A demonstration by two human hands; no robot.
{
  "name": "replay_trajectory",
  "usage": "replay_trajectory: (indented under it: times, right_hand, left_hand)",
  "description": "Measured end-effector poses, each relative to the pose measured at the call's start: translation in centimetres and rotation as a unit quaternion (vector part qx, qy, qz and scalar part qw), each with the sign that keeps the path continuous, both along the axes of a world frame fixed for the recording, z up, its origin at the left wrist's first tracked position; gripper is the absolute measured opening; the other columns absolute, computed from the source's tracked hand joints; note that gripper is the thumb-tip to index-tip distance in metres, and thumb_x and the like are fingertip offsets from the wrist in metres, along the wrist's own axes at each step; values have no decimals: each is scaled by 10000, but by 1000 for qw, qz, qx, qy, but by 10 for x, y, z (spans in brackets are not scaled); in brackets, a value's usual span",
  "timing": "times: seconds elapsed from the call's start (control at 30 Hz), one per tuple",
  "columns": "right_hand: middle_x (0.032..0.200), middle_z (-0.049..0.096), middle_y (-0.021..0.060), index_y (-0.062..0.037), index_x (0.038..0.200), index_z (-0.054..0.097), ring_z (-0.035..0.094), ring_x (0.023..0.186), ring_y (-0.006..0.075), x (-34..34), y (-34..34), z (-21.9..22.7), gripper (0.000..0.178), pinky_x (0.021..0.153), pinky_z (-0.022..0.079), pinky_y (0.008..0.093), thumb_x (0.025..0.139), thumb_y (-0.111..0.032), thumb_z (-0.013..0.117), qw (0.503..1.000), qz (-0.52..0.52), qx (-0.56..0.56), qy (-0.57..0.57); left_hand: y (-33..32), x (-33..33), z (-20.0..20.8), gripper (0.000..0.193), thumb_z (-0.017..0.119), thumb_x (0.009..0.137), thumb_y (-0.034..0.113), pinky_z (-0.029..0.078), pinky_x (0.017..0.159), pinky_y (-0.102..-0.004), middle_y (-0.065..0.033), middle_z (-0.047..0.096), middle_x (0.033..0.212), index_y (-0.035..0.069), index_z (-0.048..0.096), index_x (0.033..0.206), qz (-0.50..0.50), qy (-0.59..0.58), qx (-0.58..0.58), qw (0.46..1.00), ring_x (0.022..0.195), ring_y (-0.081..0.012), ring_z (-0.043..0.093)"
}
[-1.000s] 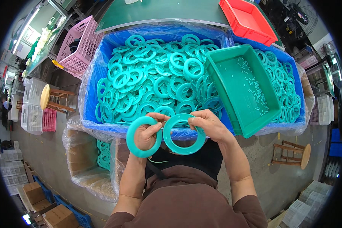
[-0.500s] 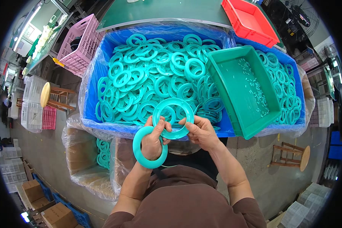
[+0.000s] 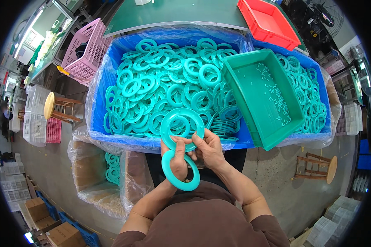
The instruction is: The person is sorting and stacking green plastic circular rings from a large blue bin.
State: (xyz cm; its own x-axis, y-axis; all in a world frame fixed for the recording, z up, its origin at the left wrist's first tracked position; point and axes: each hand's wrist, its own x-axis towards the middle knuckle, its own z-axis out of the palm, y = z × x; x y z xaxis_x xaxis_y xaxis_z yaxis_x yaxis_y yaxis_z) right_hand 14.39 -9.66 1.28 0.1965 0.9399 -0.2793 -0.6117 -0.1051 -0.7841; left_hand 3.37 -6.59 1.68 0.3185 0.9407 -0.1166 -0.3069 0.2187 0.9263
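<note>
Green table at 12 o'clock, blue bins below it, grey floor around.
On the table, a white object is cut off toward 11 o'clock, and a red tray sits at 1. The central blue bin bears heaped teal rings; a green tray rests across the bins toward 2. On the floor stand a wooden stool at 9, another stool toward 4, and a plastic-lined carton at 8.

1. The held rings are turquoise.
2. The near shirt is plain brown.
3. The right tray is green, its small pieces white.
4. The far-left crate is latticed pink.
</note>
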Motion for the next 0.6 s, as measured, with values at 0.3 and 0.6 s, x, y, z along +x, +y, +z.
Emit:
replay_trajectory:
  times: [0.3,0.6]
  right_hand:
    - [579,363,-49,-23,1047,520,299,458,28,7,-3,-7,216,412,206,199,934,-203,476,993,108,17,41]
    - [571,390,-17,-1,1149,507,287,432,28,18,-6,-11,282,382,210,188,887,-88,450,975,181,37,126]
  left_hand:
    - [3,-9,-5,189,502,904,115,468,470,-232,-93,516,833,-3,364,959,33,51,108,992,544,-119,531]
    - [7,-10,9,194,483,921,159,459,466,-250,-84,492,808,17,359,968,48,28,10,998,540,-128,527]
